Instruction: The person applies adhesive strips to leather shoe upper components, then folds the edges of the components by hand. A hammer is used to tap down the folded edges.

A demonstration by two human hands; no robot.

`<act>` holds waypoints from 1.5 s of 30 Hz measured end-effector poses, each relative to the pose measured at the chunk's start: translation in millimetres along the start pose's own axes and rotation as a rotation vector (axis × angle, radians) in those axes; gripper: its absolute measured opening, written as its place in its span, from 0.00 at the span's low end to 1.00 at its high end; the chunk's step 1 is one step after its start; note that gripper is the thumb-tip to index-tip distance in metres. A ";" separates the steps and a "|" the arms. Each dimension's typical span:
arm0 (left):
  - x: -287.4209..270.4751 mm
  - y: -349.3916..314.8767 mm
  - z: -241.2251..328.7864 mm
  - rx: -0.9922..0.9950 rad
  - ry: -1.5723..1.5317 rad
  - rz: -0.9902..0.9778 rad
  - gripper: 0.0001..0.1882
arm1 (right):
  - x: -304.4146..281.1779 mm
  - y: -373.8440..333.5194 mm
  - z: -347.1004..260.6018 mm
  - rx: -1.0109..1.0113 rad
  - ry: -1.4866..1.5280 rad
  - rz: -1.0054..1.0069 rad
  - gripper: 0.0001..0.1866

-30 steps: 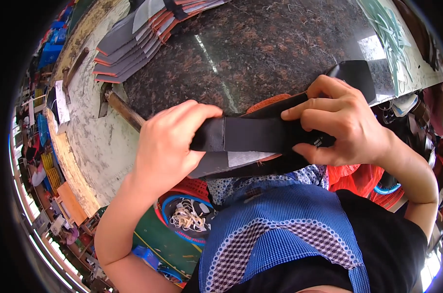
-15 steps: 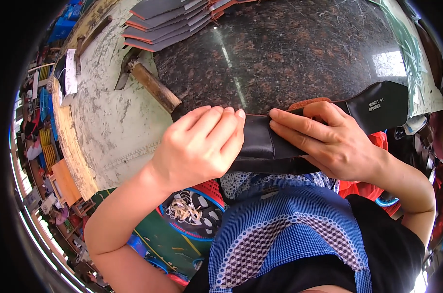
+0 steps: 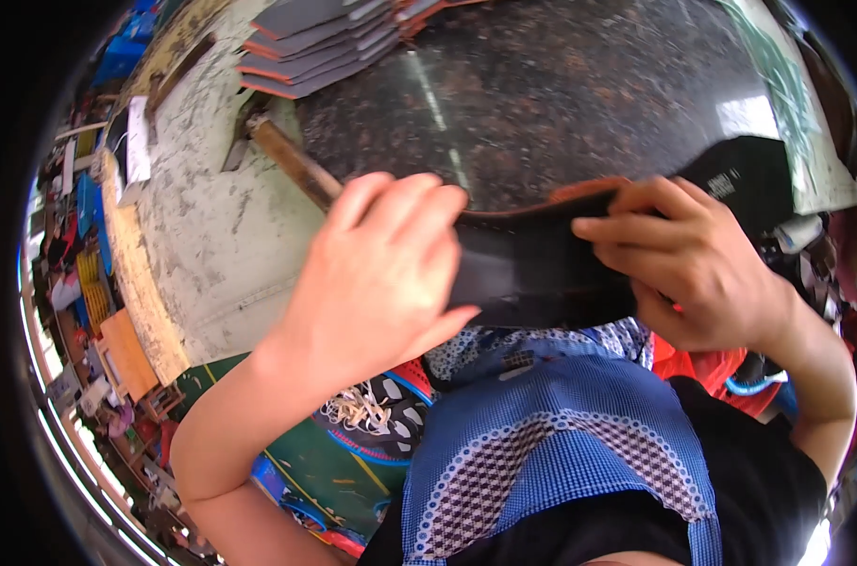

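Black leather piece held lengthwise between the person's hands at the near edge of a dark speckled stone slab. The right hand is partly closed — fingers bent over the piece's right part, gripping it — with the wider black end extending beyond, to the far right. The left hand, blurred, is half curled at the left end, its thumb pointing right; whether it grips the leather or merely touches it cannot be told. Far left of the left hand lies a hammer with a wooden handle. At the far left of the slab, a fanned stack of grey pieces with orange edges; at the far right, pale green strips. Near side — a blue checked apron.
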State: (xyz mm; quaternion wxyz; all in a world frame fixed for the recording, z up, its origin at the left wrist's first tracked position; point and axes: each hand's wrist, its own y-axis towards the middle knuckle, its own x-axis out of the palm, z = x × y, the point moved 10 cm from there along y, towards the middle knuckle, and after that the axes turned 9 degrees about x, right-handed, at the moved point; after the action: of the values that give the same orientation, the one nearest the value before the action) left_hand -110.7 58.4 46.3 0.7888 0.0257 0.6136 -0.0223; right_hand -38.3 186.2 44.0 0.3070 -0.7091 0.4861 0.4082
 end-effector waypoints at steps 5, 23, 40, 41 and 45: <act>23.3 24.5 40.9 0.135 -0.030 0.107 0.32 | 3.9 -12.6 24.9 0.029 0.326 -0.018 0.16; -101.9 70.6 -162.0 -0.162 0.045 0.410 0.17 | -38.8 -91.2 71.5 0.262 0.513 0.274 0.14; 9.5 90.0 37.4 0.067 -0.146 0.185 0.11 | -227.5 -163.4 291.8 0.439 1.000 1.123 0.08; 8.3 92.1 37.5 0.071 -0.144 0.191 0.11 | -230.9 -165.4 289.6 0.436 0.993 1.125 0.08; 15.7 88.8 45.6 0.095 -0.082 0.173 0.13 | -215.5 -137.5 259.0 0.397 1.192 0.957 0.08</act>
State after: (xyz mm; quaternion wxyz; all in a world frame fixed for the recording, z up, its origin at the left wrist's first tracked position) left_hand -56.8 143.8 43.5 0.8101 0.1151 0.5747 0.0157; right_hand -23.5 543.0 114.5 -0.0935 -0.4542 0.8847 -0.0474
